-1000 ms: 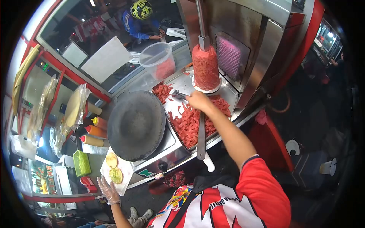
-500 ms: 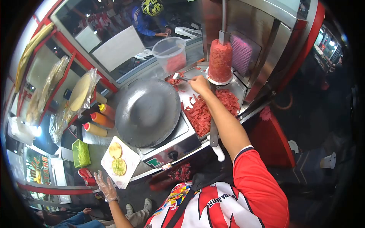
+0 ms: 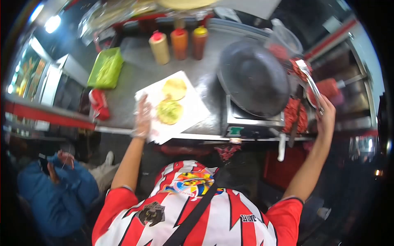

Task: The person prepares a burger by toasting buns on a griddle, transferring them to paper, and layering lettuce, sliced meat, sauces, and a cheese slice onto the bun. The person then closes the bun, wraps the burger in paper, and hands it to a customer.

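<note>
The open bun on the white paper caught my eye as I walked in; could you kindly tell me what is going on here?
The person's gloved left hand is at the left edge of the white paper, where two bun halves lie open. One has shredded greens on it; the other has no greens. The right hand holds metal tongs, their tips at some red meat near the clear tub. Whether the tongs grip any meat is unclear.

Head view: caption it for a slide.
Clear-gloved left hand at white paper under split round bun, right hand holding silver metal tongs.
</note>
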`<action>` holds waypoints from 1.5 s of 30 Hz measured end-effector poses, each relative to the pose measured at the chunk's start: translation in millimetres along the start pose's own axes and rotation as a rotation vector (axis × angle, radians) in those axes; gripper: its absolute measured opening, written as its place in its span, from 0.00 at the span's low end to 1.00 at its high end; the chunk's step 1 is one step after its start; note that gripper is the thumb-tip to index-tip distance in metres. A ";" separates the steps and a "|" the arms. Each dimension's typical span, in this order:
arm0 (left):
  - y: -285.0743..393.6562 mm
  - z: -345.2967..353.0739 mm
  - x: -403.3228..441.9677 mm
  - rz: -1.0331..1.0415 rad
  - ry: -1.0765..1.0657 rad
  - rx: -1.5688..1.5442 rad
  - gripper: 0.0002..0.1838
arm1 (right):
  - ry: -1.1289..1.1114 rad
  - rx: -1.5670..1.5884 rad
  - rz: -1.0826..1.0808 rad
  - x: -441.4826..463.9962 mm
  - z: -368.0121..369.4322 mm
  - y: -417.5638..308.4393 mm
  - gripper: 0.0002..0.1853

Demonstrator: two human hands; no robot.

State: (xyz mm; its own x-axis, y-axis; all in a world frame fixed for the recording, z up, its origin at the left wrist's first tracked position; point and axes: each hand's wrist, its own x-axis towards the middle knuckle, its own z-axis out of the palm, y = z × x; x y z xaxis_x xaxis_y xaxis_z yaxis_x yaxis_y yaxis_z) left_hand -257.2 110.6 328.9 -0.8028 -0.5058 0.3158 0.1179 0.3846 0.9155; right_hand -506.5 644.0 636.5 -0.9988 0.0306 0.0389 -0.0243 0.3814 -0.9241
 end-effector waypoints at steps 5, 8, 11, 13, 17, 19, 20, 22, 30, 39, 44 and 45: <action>4.7 26.4 6.1 -0.212 0.023 -0.110 0.26 | -0.195 0.038 0.085 -87.9 93.8 -16.8 0.17; 27.0 37.9 3.1 -0.229 0.067 -0.133 0.25 | -0.337 0.131 0.270 -137.8 181.5 0.2 0.18; 15.6 45.2 -3.3 -0.131 0.117 -0.011 0.25 | -0.546 -0.056 0.265 -162.3 267.1 37.7 0.18; 31.5 47.1 -1.8 -0.229 0.172 -0.175 0.25 | -0.677 -0.067 0.206 -172.9 308.7 67.8 0.19; 13.5 54.6 -4.6 -0.179 0.150 -0.016 0.21 | -0.748 -0.254 -0.035 -172.8 327.3 88.5 0.23; 18.4 59.8 -6.1 -0.138 0.160 0.016 0.18 | -0.763 -0.277 -0.080 -164.7 316.6 75.0 0.23; 17.1 61.1 -6.9 -0.120 0.152 0.056 0.18 | -0.771 -0.287 -0.104 -160.4 309.4 65.4 0.24; 11.8 65.3 -7.9 -0.081 0.137 0.139 0.17 | -0.771 -0.411 -0.237 -156.1 298.2 45.7 0.23; 24.3 60.3 -2.0 -0.022 0.148 0.253 0.16 | -0.781 -0.505 -0.434 -146.4 285.4 27.4 0.22; 44.0 44.2 14.7 -0.008 0.251 0.181 0.18 | -0.772 -0.645 -0.586 -149.6 262.4 18.0 0.24; 72.2 51.8 13.5 0.193 0.059 0.552 0.19 | -0.653 -0.513 -0.551 -146.5 201.4 0.9 0.24; 78.7 57.7 10.1 0.223 -0.027 0.685 0.20 | -0.628 -0.482 -0.527 -143.5 183.5 2.1 0.24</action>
State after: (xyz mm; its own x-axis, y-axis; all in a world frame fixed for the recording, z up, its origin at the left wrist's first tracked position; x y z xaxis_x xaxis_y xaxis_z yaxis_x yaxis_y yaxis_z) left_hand -289.8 180.4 389.7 -0.8178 -0.3423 0.4627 -0.1051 0.8792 0.4647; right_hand -371.1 470.9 559.2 -0.7086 -0.7026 0.0650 -0.5978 0.5488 -0.5844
